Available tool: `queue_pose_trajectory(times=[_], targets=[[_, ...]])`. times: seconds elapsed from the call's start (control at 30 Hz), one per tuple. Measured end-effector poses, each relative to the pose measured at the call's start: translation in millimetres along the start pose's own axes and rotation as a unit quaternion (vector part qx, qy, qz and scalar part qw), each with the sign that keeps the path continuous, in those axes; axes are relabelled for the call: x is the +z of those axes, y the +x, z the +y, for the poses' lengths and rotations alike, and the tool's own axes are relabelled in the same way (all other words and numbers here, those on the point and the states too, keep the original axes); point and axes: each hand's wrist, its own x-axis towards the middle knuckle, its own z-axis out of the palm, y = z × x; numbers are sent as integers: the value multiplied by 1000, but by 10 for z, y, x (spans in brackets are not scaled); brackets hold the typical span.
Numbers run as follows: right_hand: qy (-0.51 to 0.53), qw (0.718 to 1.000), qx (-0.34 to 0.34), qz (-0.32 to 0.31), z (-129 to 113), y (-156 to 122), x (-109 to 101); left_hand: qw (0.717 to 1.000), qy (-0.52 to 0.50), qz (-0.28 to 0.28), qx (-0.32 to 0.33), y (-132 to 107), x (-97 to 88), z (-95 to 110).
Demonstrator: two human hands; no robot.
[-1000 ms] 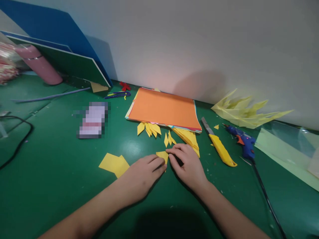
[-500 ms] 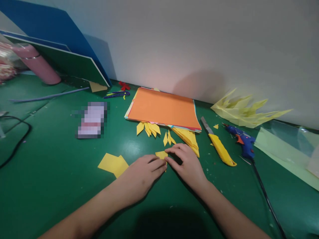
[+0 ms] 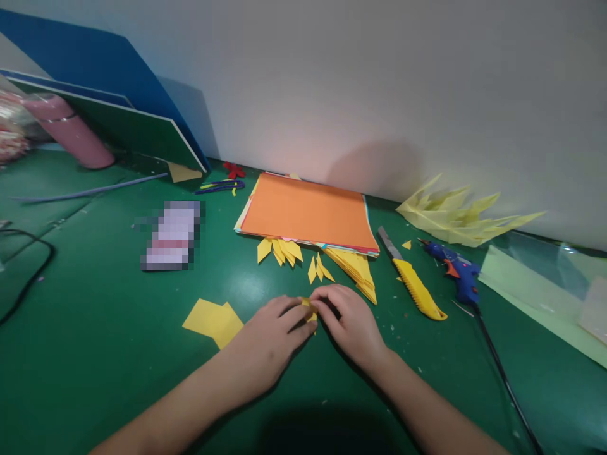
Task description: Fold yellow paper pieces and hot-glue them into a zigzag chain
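My left hand (image 3: 269, 338) and my right hand (image 3: 348, 321) meet on the green table (image 3: 95, 354), fingertips pressed together on a small yellow paper piece (image 3: 310, 309). Only a sliver of that piece shows between the fingers. Just beyond the hands lie several folded yellow paper petals (image 3: 279, 250) and a fanned pile of yellow pieces (image 3: 356, 268). Two yellow paper squares (image 3: 212, 320) rest to the left of my left hand.
A stack of coloured paper with an orange top sheet (image 3: 308, 213) lies by the wall. A yellow utility knife (image 3: 413, 284) and a blue glue gun (image 3: 454, 270) with its cord sit to the right. Pale yellow spiky paper (image 3: 458, 212), boards (image 3: 118, 123) and a pink bottle (image 3: 71, 133) stand behind.
The yellow piece was lying flat and mostly visible; both hands have closed over it, so only a sliver shows. The view has tilted slightly, shifting everything down.
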Motion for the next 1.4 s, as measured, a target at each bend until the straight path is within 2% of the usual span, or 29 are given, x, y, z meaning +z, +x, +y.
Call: queue_pose_trajectory(times=[0.27,0.57,0.8,0.97,1.17,1.4], targets=[[19,1000,23,10,20,-41,1,999,-20,18,-36,2,-23,21],[6,999,40,31,26,-54,-3,999,3,0,-49,-2,-9,27],[-16,999,-22,28,28,-42,-20,998,30,12,-54,-7,-17,26],[-19,998,-45,27,41,-30,-24,997,35,-7,-62,-4,-39,37],[-26,998,-55,16,42,-27,-18,997,37,-30,-69,14,-49,46],[-17,999,-50,5,64,-23,-16,998,13,-16,-64,4,-51,23]])
